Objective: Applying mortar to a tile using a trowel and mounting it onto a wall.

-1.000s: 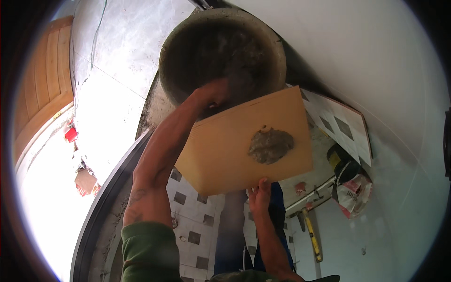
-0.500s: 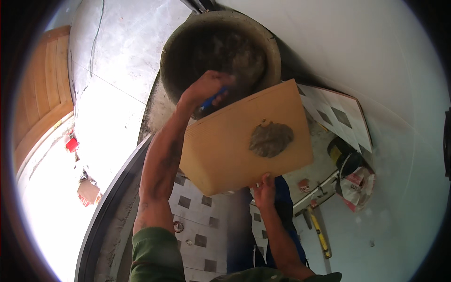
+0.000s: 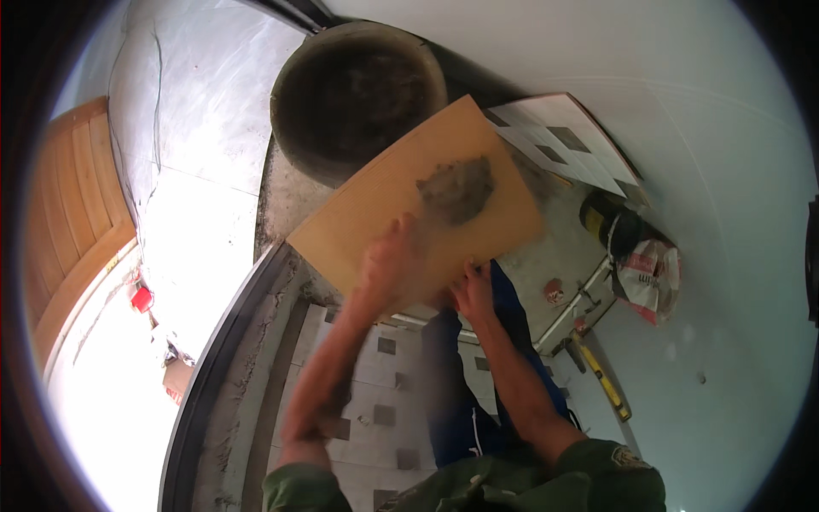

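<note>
A view looking down from a person's head at their two bare forearms, which rise from olive-green sleeves at the lower edge. The right hand (image 3: 472, 290) grips the near edge of a flat, tan-coloured square tile (image 3: 418, 205), seen from its unglazed back, with the fingers curled over the edge and closed on it. The tile is held up in the air, tilted, above the person's legs in blue trousers (image 3: 465, 401). A dark grey smear of wet mortar (image 3: 456, 189) sits on the tile's upper right part. The left hand (image 3: 394, 256) lies over the tile's near left portion; it is blurred by motion, so whether it is open or holds anything cannot be told. Just beyond the tile's far edge stands a large round dark bucket (image 3: 358, 98) with grey mortar caked on its inner wall. To the right of the tile, a stack of white tiles with small grey squares (image 3: 567, 141) lies on the floor. Further right are a black round container (image 3: 610, 226) and a crumpled white and red bag (image 3: 653, 273), near each other. A yellow-handled tool (image 3: 601, 375) lies on the pale floor below them. Beneath the arms runs a laid surface of white tiling with small grey squares (image 3: 375, 384), bordered on the left by a dark curved metal edge (image 3: 226, 341). A wooden door (image 3: 68, 222) shows at far left.
</note>
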Available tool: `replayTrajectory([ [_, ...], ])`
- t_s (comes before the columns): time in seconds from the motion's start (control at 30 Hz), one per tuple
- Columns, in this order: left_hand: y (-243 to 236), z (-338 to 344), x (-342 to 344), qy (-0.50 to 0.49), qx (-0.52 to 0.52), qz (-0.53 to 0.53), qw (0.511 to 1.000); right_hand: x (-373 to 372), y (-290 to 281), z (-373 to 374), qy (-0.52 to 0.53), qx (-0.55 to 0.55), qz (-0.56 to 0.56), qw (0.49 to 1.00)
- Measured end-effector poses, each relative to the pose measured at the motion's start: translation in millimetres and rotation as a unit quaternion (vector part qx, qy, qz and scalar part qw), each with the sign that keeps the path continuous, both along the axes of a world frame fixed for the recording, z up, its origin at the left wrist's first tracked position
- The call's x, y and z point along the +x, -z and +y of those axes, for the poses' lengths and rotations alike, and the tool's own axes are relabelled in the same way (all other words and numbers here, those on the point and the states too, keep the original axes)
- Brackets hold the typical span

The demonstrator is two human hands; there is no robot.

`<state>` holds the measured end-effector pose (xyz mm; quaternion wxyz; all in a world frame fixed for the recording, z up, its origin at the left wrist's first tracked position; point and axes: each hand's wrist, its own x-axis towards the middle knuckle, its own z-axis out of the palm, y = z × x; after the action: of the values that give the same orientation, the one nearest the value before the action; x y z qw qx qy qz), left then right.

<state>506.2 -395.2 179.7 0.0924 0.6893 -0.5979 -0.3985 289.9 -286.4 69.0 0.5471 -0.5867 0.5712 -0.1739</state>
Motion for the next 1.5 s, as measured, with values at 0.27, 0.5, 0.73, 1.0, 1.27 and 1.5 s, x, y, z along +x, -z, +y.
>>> replayTrajectory([
  [0.27,5,50,-36,0.013,0.175,-0.029,0.984,12,-12,-10,0.001,-0.051,-0.044,0.998],
  [0.5,-77,19,-7,0.091,0.015,-0.1,0.991,-8,27,4,0.33,0.214,-0.204,0.897],
  [0.73,-30,-22,20,0.374,-0.043,-0.173,0.91,6,-8,-17,0.508,0.341,-0.317,0.725],
  [1.0,-24,-50,26,0.25,0.081,-0.168,0.95,9,6,-8,0.518,0.343,-0.304,0.722],
  [1.27,-50,-119,37,0.38,-0.022,-0.21,0.9,9,15,0,0.459,0.286,-0.346,0.767],
  [1.5,-75,-130,33,0.325,0.037,-0.21,0.921,1,4,-11,0.524,0.336,-0.286,0.729],
])
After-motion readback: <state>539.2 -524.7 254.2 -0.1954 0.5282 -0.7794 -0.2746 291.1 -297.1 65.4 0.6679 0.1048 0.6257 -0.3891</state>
